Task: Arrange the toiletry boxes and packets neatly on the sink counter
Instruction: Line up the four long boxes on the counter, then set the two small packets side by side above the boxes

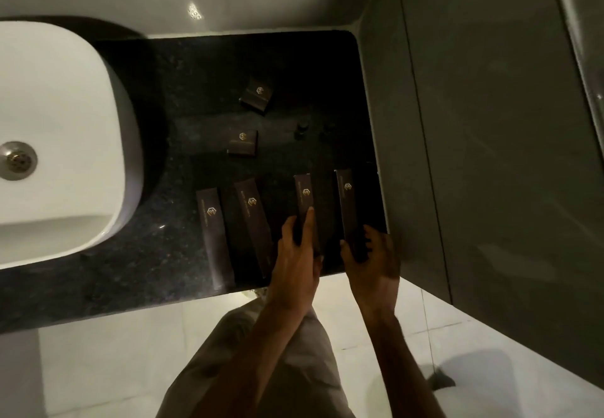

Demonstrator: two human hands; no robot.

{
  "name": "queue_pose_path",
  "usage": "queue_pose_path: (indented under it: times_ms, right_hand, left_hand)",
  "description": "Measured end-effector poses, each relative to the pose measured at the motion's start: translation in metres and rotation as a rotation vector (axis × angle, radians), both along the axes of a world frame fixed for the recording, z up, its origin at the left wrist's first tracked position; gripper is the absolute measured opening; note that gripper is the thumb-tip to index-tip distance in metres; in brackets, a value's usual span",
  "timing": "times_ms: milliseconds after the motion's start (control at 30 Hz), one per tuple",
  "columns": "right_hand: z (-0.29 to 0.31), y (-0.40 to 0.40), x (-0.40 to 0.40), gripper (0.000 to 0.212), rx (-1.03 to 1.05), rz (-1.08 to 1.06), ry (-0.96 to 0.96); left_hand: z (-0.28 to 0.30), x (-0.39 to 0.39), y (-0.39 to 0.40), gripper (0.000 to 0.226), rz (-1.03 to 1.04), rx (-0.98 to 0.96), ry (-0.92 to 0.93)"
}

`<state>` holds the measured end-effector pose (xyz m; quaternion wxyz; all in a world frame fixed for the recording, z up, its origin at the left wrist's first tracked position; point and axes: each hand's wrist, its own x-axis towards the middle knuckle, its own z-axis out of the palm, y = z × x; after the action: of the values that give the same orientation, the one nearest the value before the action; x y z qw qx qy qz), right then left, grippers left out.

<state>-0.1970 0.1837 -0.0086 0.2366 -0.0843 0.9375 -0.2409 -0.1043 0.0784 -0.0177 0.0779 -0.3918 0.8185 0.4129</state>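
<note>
Several dark brown toiletry boxes with gold logos lie on the black granite counter (183, 97). Along the front edge lie long boxes side by side: the leftmost long box (214, 238), a second long box (253, 224), a third long box (304, 198) and the rightmost long box (347, 202). My left hand (295, 254) grips the near end of the third one. My right hand (372, 254) grips the near end of the rightmost one, next to the wall. Farther back lie a small square box (243, 143) and a tilted small box (256, 94).
A white basin (58, 117) with a metal drain (18, 160) stands at the left of the counter. Two small dark bottles (302, 130) stand behind the long boxes near the grey wall (457, 123), which bounds the counter on the right. White floor tiles lie below.
</note>
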Motion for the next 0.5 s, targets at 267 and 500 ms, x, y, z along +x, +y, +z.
queue_pose_path:
  times_ms: [267, 500]
  right_hand:
    - [0.035, -0.13, -0.039, 0.033, -0.325, 0.282, 0.29]
    - [0.017, -0.3, -0.108, 0.067, 0.013, 0.681, 0.223]
  left_hand:
    - [0.004, -0.01, -0.122, 0.057, 0.246, -0.453, 0.078]
    - [-0.025, -0.04, -0.22, 0.092, -0.161, -0.398, -0.158]
